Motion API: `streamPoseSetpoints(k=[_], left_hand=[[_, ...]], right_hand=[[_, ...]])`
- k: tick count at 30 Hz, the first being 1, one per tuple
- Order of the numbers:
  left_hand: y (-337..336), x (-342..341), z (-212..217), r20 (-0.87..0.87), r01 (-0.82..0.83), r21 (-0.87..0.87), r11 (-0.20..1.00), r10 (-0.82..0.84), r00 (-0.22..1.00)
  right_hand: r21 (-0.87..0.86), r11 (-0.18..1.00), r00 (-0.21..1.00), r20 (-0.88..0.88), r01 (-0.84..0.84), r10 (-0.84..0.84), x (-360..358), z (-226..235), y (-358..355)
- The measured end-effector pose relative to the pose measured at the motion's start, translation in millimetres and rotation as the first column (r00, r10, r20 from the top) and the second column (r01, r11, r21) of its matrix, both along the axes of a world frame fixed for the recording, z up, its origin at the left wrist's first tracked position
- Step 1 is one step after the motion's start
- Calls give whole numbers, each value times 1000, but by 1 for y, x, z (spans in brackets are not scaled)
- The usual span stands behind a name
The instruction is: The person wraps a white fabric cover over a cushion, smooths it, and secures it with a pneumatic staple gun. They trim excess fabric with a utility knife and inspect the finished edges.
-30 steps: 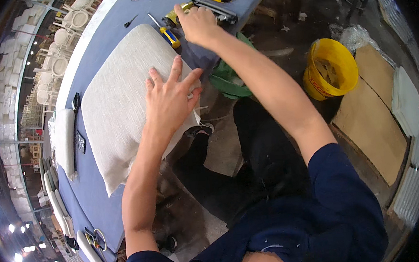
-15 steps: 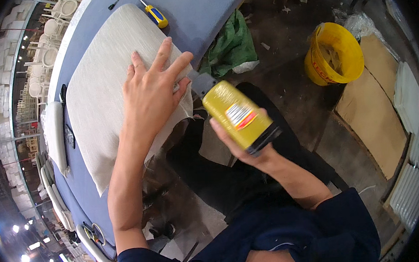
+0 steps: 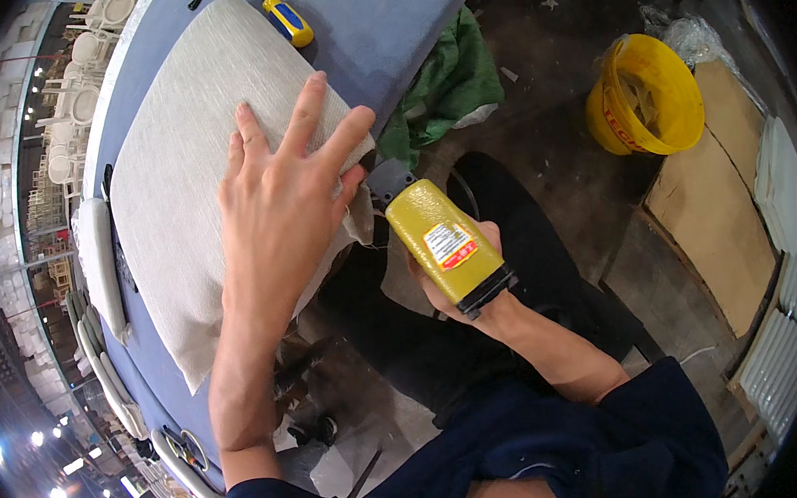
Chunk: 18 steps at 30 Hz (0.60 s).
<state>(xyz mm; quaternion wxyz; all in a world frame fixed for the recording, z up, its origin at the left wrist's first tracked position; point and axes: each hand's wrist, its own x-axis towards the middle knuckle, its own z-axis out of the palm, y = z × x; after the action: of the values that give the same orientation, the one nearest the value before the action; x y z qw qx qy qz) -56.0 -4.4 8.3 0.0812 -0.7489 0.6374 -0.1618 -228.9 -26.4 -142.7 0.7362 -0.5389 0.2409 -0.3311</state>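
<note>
View: single head-worn fisheye camera, the left of a side-by-side pair. Facing: steeply downward over the wearer's own chest and arms. Range: close; the left hand and right hand fill the centre, forearms entering from the lower edge. Coverage: blue table upper left, floor and yellow bucket right. Distortion: straight edges bow toward a dark circular rim. No second view.

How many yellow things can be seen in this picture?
3: a yellow tool in the right hand, a bucket on the floor at right, a screwdriver on the table. Others may be hidden.
</note>
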Motion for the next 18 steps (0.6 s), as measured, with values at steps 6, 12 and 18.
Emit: streamPoseSetpoints(k=[6, 12, 18], left_hand=[[8, 2, -11, -24, -22, -87, 996, 20, 1000], [63, -4, -6, -317, -179, -314, 933, 75, 945], [25, -5, -32, -171, -175, -434, 884, 110, 979]], right_hand=[[-426, 902, 997, 67, 71, -46, 4, -6, -21], [-624, 772, 989, 14, 123, -147, -20, 110, -97], [-917, 302, 742, -390, -260, -545, 117, 152, -229]])
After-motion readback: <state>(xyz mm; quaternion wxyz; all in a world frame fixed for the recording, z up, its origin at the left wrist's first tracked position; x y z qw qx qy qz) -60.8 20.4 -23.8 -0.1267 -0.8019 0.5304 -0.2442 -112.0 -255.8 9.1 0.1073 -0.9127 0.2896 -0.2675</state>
